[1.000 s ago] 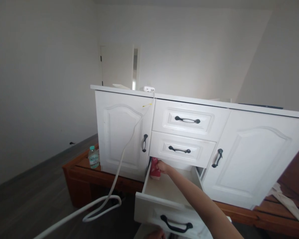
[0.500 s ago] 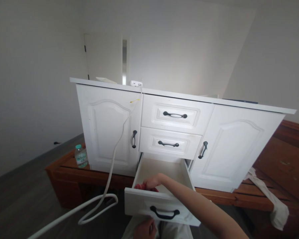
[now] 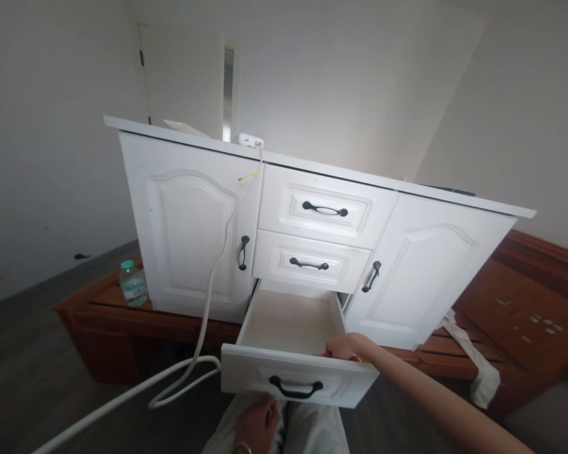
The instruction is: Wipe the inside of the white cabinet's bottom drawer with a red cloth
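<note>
- The bottom drawer [image 3: 288, 328] of a white cabinet [image 3: 189, 214] stands pulled out.
- The right hand [image 3: 344, 347] rests at the drawer's front right corner, closed on something red that barely shows.
- The left hand [image 3: 255, 425] lies curled just below the drawer front, beside its black handle [image 3: 296, 389].
- A white cable [image 3: 208, 302] hangs down the left door and loops on the floor.
- A water bottle [image 3: 133, 284] stands on the wooden platform [image 3: 525, 315].

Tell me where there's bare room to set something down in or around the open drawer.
The drawer floor is bare from its back wall to the front panel; only the right hand, with something red showing under it, crowds the front right corner. The wooden platform right of the cabinet has room. The left end holds a bottle.
</note>
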`<state>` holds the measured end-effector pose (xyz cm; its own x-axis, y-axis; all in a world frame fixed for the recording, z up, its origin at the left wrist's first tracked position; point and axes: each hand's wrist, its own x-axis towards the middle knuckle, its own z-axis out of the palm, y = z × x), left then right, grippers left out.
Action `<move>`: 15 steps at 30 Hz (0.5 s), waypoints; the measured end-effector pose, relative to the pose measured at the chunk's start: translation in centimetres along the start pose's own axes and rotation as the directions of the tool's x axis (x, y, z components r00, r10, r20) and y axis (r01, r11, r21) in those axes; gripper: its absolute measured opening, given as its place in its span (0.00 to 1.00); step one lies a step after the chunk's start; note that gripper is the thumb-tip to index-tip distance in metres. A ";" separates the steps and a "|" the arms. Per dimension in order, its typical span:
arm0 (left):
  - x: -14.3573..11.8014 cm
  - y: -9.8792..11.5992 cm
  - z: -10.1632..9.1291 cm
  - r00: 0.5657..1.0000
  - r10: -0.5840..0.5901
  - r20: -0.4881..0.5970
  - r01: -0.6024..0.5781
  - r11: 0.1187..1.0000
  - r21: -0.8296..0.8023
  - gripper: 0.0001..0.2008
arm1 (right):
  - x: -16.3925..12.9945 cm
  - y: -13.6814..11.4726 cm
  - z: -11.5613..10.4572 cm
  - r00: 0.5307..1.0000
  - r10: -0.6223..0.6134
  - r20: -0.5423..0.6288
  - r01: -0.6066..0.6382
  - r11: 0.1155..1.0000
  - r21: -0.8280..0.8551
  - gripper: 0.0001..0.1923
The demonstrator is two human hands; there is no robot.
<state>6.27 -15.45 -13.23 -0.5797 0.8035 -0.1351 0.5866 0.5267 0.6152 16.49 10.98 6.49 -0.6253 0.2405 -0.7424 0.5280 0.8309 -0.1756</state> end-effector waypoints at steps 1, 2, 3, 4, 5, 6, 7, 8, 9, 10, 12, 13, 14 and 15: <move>0.0 -0.1 0.1 1.000 0.005 -0.001 -0.005 1.000 0.004 0.17 | 0.5 -0.5 -0.3 0.999 -0.047 0.026 0.048 0.997 -0.060 0.05; 0.0 -0.1 0.1 1.000 0.005 -0.004 -0.005 1.000 0.009 0.17 | 1.1 -1.2 -0.6 0.995 -0.090 0.041 0.094 0.989 -0.111 0.08; 0.0 -0.2 0.2 1.000 0.005 -0.005 -0.005 1.000 0.011 0.17 | 1.7 -1.9 -1.1 0.990 -0.134 0.033 0.138 0.979 -0.151 0.12; 0.0 -0.2 0.2 1.000 0.004 -0.009 -0.004 1.000 0.011 0.17 | 2.4 -2.7 -1.6 0.983 -0.185 0.006 0.182 0.964 -0.195 0.15; 0.0 -0.2 0.2 1.000 0.001 -0.013 -0.001 1.000 0.011 0.17 | 3.1 -3.6 -2.2 0.970 -0.238 -0.047 0.219 0.942 -0.253 0.17; -0.1 -0.2 0.2 1.000 0.001 -0.016 -0.001 1.000 0.009 0.17 | 3.9 -4.6 -2.8 0.945 -0.300 -0.128 0.245 0.913 -0.327 0.18; -0.1 -0.2 0.2 1.000 0.003 -0.017 -0.003 1.000 0.008 0.17 | 4.9 -5.6 -3.4 0.898 -0.377 -0.228 0.262 0.873 -0.410 0.17; -0.1 -0.1 0.2 1.000 0.006 -0.018 -0.006 1.000 0.008 0.18 | 5.9 -6.6 -4.1 0.823 -0.467 -0.322 0.273 0.824 -0.497 0.16; -0.1 -0.1 0.2 1.000 0.008 -0.018 -0.008 1.000 0.007 0.18 | 7.1 -7.6 -4.8 0.726 -0.563 -0.395 0.282 0.767 -0.576 0.15; -0.1 -0.2 0.2 1.000 0.009 -0.019 -0.009 1.000 0.005 0.18 | 8.4 -8.5 -5.5 0.623 -0.651 -0.434 0.294 0.709 -0.642 0.16; 0.0 -0.3 0.3 1.000 0.004 -0.008 -0.004 1.000 0.008 0.18 | 11.2 -9.8 -6.9 0.506 -0.733 -0.454 0.314 0.647 -0.695 0.17; 0.1 -0.5 0.4 1.000 0.001 -0.001 -0.001 1.000 0.015 0.18 | 12.5 -10.2 -7.5 0.516 -0.715 -0.472 0.309 0.669 -0.676 0.17; 0.2 -0.6 0.5 1.000 0.001 0.006 -0.001 1.000 0.025 0.18 | 13.7 -10.5 -8.0 0.555 -0.665 -0.500 0.291 0.718 -0.632 0.17; 0.3 -0.9 0.7 1.000 0.001 0.014 -0.001 0.999 0.037 0.17 | 14.7 -10.6 -8.6 0.601 -0.596 -0.533 0.260 0.776 -0.574 0.16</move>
<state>5.97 -15.49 -14.30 -0.5717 0.8075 -0.1454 0.6078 0.5358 0.5861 -3.23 10.00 2.94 -0.9966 -0.0828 0.0031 -0.0826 0.9957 0.0414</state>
